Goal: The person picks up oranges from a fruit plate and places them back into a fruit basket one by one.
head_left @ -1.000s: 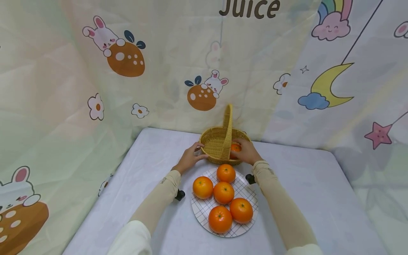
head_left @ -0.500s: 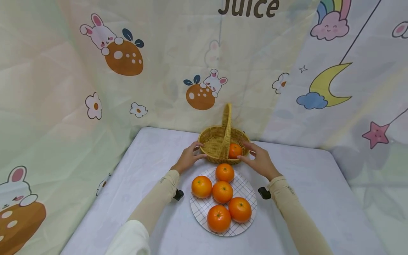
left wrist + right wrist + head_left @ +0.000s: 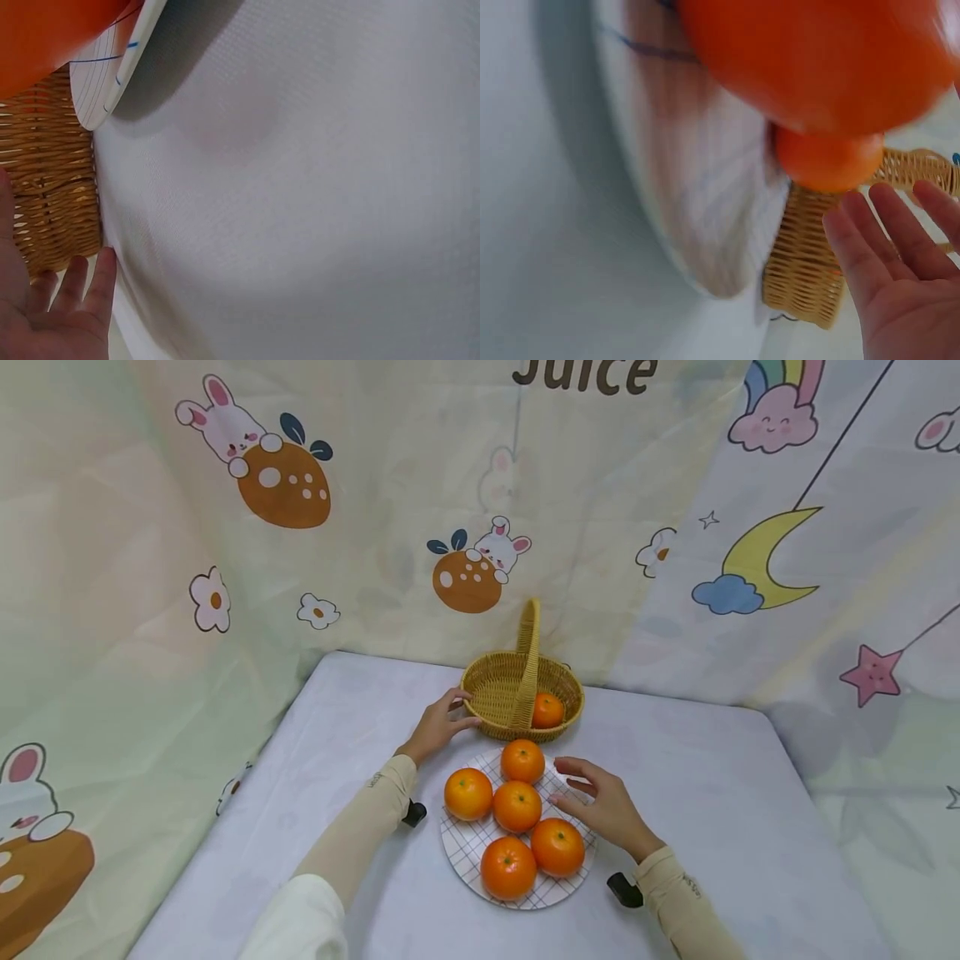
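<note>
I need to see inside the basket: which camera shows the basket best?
Head: it looks down on nearly the whole basket, with one orange visible inside. Left wrist gives only a cut-off stretch of woven side; right wrist, just parts beyond the nearer oranges.

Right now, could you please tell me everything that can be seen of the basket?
The basket is oval, golden-tan and woven, apparently of wicker, with one tall arched handle crossing its middle. It stands upright near the far edge of the white table, just beyond the plate; whether those two touch is unclear. One orange lies inside, right of the handle. The left hand is at its left end, fingertips seemingly touching it.
</note>
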Action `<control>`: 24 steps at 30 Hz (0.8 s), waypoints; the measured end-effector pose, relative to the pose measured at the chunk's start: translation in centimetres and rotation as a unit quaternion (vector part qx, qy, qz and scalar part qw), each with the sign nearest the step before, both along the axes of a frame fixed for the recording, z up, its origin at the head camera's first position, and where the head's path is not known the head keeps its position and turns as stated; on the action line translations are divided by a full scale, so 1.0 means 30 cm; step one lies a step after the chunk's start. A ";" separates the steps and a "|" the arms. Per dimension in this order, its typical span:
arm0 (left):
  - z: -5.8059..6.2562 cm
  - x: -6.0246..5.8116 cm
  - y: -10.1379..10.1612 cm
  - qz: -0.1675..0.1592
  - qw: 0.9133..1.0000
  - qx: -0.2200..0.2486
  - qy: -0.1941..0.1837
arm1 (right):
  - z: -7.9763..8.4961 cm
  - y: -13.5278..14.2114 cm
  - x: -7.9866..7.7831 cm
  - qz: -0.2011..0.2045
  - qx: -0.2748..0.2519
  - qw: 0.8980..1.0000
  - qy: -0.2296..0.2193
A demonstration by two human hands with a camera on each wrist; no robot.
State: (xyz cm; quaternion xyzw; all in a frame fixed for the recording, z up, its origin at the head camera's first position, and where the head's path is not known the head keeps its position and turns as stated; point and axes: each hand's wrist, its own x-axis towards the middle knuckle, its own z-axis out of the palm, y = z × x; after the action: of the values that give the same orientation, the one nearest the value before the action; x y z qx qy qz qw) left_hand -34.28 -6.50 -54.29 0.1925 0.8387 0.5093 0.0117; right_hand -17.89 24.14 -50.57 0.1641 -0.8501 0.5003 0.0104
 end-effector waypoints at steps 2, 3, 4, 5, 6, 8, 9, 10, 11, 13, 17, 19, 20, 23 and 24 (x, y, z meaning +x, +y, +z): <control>0.001 0.000 0.000 -0.001 1.000 -0.006 -0.004 | -0.032 -0.010 0.030 0.007 -0.015 1.000 -0.014; 0.000 -0.001 0.000 -0.001 1.000 -0.009 -0.005 | -0.048 -0.013 0.045 0.011 -0.019 1.000 -0.022; -0.001 0.000 0.000 0.000 1.000 -0.012 -0.007 | -0.063 -0.016 0.058 0.014 -0.023 0.999 -0.030; -0.002 0.001 -0.001 0.001 1.000 -0.014 -0.009 | -0.076 -0.019 0.071 0.018 -0.028 0.999 -0.038; -0.002 0.001 -0.001 0.003 1.000 -0.014 -0.009 | -0.088 -0.020 0.082 0.020 -0.033 0.998 -0.046; -0.003 0.001 -0.003 0.005 1.000 -0.011 -0.008 | -0.103 -0.024 0.100 0.021 -0.041 0.997 -0.056; -0.003 0.001 -0.003 0.005 1.000 -0.008 -0.007 | -0.107 -0.025 0.108 0.019 -0.042 0.997 -0.059; -0.001 0.001 -0.003 0.005 1.000 -0.006 -0.006 | -0.110 -0.026 0.115 0.016 -0.043 0.997 -0.061; 0.000 0.001 -0.003 0.005 1.000 -0.006 -0.006 | -0.112 -0.026 0.121 0.014 -0.042 0.997 -0.061; 0.002 0.001 -0.003 0.004 1.000 -0.008 -0.004 | -0.113 -0.029 0.134 0.012 -0.032 0.998 -0.056; 0.003 0.001 -0.004 0.005 1.000 -0.013 -0.004 | -0.114 -0.035 0.154 0.010 -0.013 0.998 -0.060; 0.003 0.001 -0.004 0.004 1.000 -0.011 -0.004 | -0.113 -0.039 0.160 0.009 -0.008 0.998 -0.065; 0.003 0.001 -0.003 0.003 1.000 -0.009 -0.005 | -0.111 -0.040 0.163 0.006 -0.007 0.997 -0.073; 0.003 0.002 -0.002 0.003 1.000 -0.009 -0.009 | -0.065 -0.054 0.179 0.002 0.009 0.996 -0.086; 0.003 0.001 -0.001 0.004 1.000 -0.010 -0.010 | -0.063 -0.055 0.182 0.001 0.012 0.996 -0.086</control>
State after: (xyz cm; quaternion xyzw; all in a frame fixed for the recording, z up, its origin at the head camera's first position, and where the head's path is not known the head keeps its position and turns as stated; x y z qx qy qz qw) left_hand -34.23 -6.51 -54.18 0.1841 0.8442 0.5030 0.0197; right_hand -12.44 22.49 -52.47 0.1212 -0.8534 0.5027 -0.0654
